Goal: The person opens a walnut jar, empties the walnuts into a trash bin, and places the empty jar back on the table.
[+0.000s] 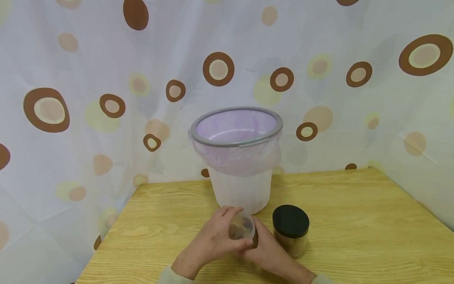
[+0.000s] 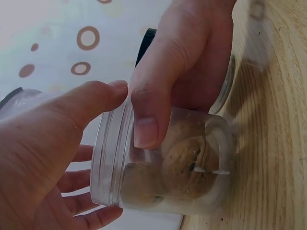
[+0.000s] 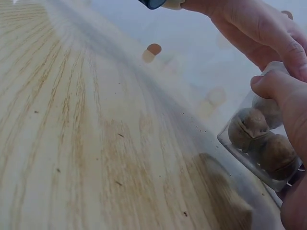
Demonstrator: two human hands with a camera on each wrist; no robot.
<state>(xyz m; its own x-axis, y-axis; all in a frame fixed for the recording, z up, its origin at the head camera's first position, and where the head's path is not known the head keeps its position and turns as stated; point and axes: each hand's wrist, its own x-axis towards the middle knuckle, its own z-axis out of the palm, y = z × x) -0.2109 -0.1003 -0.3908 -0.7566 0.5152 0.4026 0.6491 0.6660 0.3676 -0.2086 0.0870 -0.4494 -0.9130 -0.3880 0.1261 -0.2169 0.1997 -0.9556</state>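
Note:
Between my hands is a clear plastic jar (image 2: 218, 191) with several walnuts (image 2: 189, 167) inside. It stands upright, low over the table, and a translucent lid (image 1: 242, 224) covers its top. My left hand (image 1: 212, 241) holds the lid's rim, thumb on the near side and fingers round the far side. Around the jar's body grips my right hand (image 1: 267, 252), its thumb pressed along the wall in the left wrist view. The right palm hides part of the jar. Just right of that hand stands another jar (image 1: 291, 236) with a black lid (image 1: 291, 221).
A white bin (image 1: 242, 189) with a grey rim (image 1: 237, 144) and a pale purple liner (image 1: 244, 159) stands right behind the hands. The wood-grain table (image 1: 358, 221) extends to both sides. A curtain with brown circles (image 1: 156, 59) hangs behind.

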